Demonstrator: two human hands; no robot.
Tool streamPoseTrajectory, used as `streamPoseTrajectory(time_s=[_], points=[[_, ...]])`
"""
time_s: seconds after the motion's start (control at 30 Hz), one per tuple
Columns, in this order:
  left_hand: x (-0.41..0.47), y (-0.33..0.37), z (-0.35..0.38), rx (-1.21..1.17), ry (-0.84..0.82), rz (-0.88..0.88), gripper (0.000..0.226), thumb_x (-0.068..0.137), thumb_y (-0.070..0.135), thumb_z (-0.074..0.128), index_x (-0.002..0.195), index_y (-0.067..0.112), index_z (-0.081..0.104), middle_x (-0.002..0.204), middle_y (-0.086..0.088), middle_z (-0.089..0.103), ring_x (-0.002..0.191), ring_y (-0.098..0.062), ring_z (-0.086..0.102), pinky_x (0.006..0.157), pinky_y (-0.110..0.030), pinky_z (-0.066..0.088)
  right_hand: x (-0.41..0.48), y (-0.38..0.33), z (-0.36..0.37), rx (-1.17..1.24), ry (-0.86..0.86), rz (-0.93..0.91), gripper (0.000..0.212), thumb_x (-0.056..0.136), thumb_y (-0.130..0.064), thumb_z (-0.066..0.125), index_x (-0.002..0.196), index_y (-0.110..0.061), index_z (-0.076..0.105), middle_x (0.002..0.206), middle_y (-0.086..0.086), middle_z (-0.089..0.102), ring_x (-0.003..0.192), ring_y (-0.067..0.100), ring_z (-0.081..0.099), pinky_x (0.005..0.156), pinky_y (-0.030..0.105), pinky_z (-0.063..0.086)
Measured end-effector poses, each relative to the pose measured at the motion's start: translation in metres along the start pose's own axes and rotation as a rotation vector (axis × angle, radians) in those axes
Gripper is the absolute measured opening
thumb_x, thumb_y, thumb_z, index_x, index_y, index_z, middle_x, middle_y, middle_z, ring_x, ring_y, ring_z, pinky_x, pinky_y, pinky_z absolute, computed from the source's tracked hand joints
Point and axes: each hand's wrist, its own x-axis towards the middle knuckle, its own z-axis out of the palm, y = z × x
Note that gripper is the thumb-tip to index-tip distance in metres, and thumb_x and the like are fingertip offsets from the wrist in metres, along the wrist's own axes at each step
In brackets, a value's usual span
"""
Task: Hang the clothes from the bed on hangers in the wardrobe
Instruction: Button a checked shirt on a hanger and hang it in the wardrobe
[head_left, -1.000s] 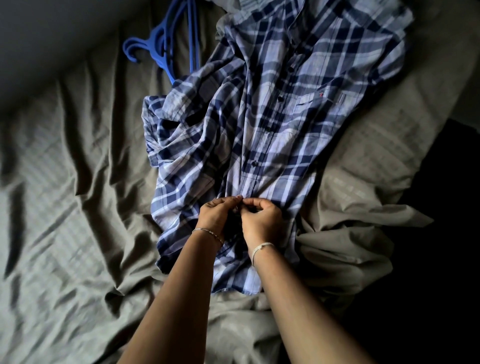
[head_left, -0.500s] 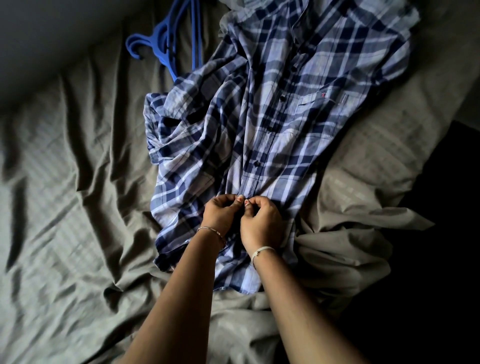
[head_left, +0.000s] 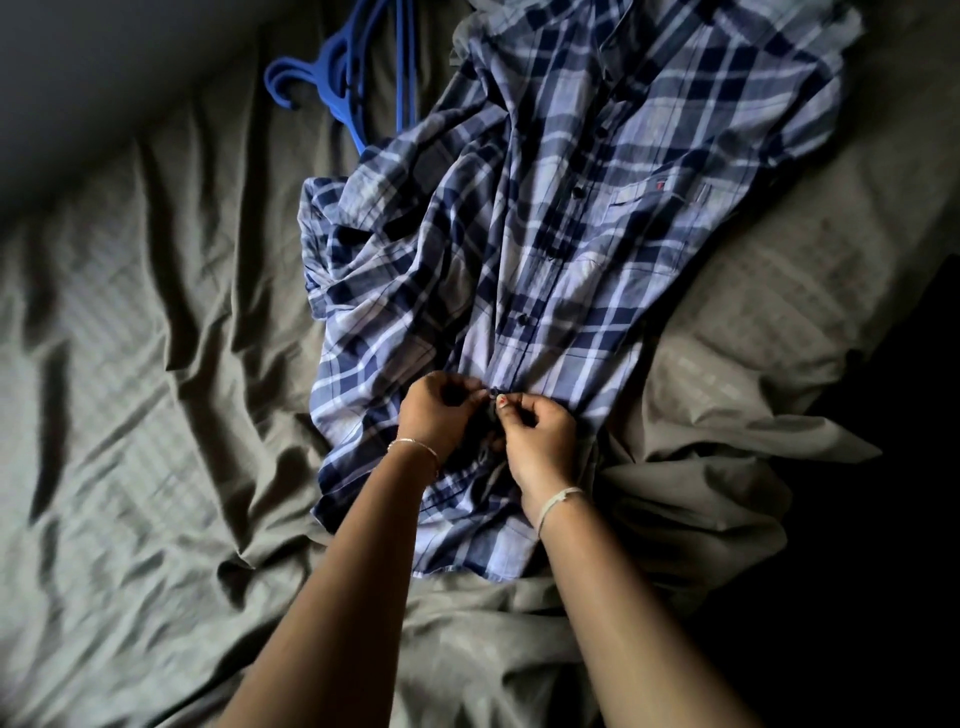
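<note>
A blue and white plaid shirt (head_left: 597, 218) lies spread front-up on the bed, collar at the far end, hem toward me. My left hand (head_left: 436, 413) and my right hand (head_left: 540, 434) meet at the button placket near the hem. Both pinch the fabric edges around a dark button there, fingertips touching. Blue plastic hangers (head_left: 353, 78) lie at the far left of the shirt, partly tucked under its sleeve.
A rumpled grey bedsheet (head_left: 156, 364) covers the bed, with deep folds on the left. A bunched grey fold (head_left: 727, 467) sits right of the hem. Beyond the bed's right edge everything is dark.
My hands stayed at the same button near the hem; the fingers shifted slightly. The right thumb now presses by the button.
</note>
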Motion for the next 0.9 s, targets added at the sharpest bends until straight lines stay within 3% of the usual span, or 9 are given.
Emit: streamPoseTrajectory(time_s=[0.07, 0.13, 0.2, 0.27, 0.43, 0.53, 0.63, 0.8, 0.9], points=[[-0.008, -0.008, -0.001, 0.168, 0.152, 0.055, 0.012, 0.08, 0.019, 0.076, 0.088, 0.015, 0.068, 0.079, 0.008, 0.064, 0.077, -0.008, 0.058, 0.068, -0.012, 0.038, -0.008, 0.007, -0.004, -0.062, 0.022, -0.075, 0.005, 0.087, -0.013, 0.069, 0.083, -0.016, 0.069, 0.081, 0.0, 0.068, 0.077, 0.014, 0.063, 0.071, 0.023, 0.05], [-0.02, -0.018, -0.004, 0.244, 0.223, 0.078, 0.014, 0.079, 0.024, 0.077, 0.089, 0.017, 0.07, 0.08, 0.007, 0.065, 0.076, -0.007, 0.056, 0.063, -0.01, 0.033, -0.018, 0.017, -0.004, -0.133, 0.074, -0.154, 0.022, 0.081, -0.016, 0.075, 0.07, -0.026, 0.059, 0.073, -0.002, 0.067, 0.07, 0.015, 0.063, 0.069, 0.029, 0.052], [-0.031, -0.031, -0.006, 0.304, 0.236, 0.087, 0.013, 0.078, 0.027, 0.077, 0.086, 0.02, 0.071, 0.084, 0.003, 0.069, 0.077, -0.01, 0.059, 0.064, -0.012, 0.033, -0.029, 0.026, -0.002, -0.213, 0.14, -0.178, 0.029, 0.074, -0.023, 0.079, 0.067, -0.026, 0.052, 0.068, -0.002, 0.063, 0.066, 0.018, 0.061, 0.066, 0.035, 0.052], [-0.039, -0.042, -0.008, 0.344, 0.233, 0.086, 0.012, 0.079, 0.029, 0.075, 0.088, 0.021, 0.072, 0.09, -0.001, 0.07, 0.084, -0.016, 0.063, 0.069, -0.018, 0.038, -0.037, 0.029, 0.0, -0.307, 0.17, -0.171, 0.03, 0.069, -0.032, 0.081, 0.074, -0.024, 0.052, 0.07, -0.004, 0.06, 0.069, 0.018, 0.06, 0.067, 0.034, 0.05], [-0.049, -0.053, -0.016, 0.399, 0.189, 0.158, 0.016, 0.081, 0.027, 0.073, 0.094, 0.018, 0.073, 0.094, -0.003, 0.068, 0.089, -0.019, 0.063, 0.077, -0.025, 0.046, -0.047, 0.031, 0.007, -0.579, 0.242, -0.252, 0.038, 0.07, -0.041, 0.071, 0.097, -0.021, 0.054, 0.102, -0.001, 0.061, 0.1, 0.022, 0.059, 0.075, 0.035, 0.046], [-0.053, -0.052, -0.018, 0.419, 0.157, 0.188, 0.013, 0.082, 0.018, 0.07, 0.095, 0.018, 0.074, 0.095, -0.004, 0.066, 0.092, -0.022, 0.063, 0.079, -0.03, 0.05, -0.047, 0.031, 0.012, -0.716, 0.264, -0.337, 0.047, 0.075, -0.049, 0.065, 0.106, -0.015, 0.057, 0.108, 0.004, 0.062, 0.102, 0.026, 0.061, 0.069, 0.035, 0.048], [-0.052, -0.052, -0.019, 0.422, 0.13, 0.229, 0.016, 0.082, 0.007, 0.064, 0.093, 0.013, 0.074, 0.094, -0.008, 0.067, 0.091, -0.027, 0.064, 0.08, -0.032, 0.05, -0.042, 0.022, 0.014, -0.778, 0.257, -0.274, 0.053, 0.078, -0.061, 0.058, 0.105, -0.016, 0.056, 0.108, 0.005, 0.063, 0.101, 0.029, 0.062, 0.07, 0.036, 0.048], [-0.054, -0.049, -0.022, 0.376, 0.115, 0.214, 0.014, 0.087, 0.014, 0.065, 0.098, 0.01, 0.071, 0.098, -0.01, 0.072, 0.094, -0.026, 0.065, 0.074, -0.02, 0.038, -0.039, 0.01, 0.012, -0.753, 0.214, -0.183, 0.035, 0.081, -0.049, 0.054, 0.091, -0.016, 0.06, 0.104, 0.006, 0.067, 0.099, 0.031, 0.062, 0.072, 0.035, 0.045], [-0.056, -0.047, -0.021, 0.349, 0.111, 0.207, 0.015, 0.087, 0.013, 0.064, 0.101, 0.009, 0.069, 0.099, -0.01, 0.072, 0.094, -0.026, 0.064, 0.077, -0.023, 0.041, -0.044, 0.009, 0.01, -0.668, 0.219, -0.148, 0.033, 0.088, -0.042, 0.048, 0.087, -0.012, 0.062, 0.101, 0.011, 0.069, 0.097, 0.034, 0.061, 0.072, 0.036, 0.043]])
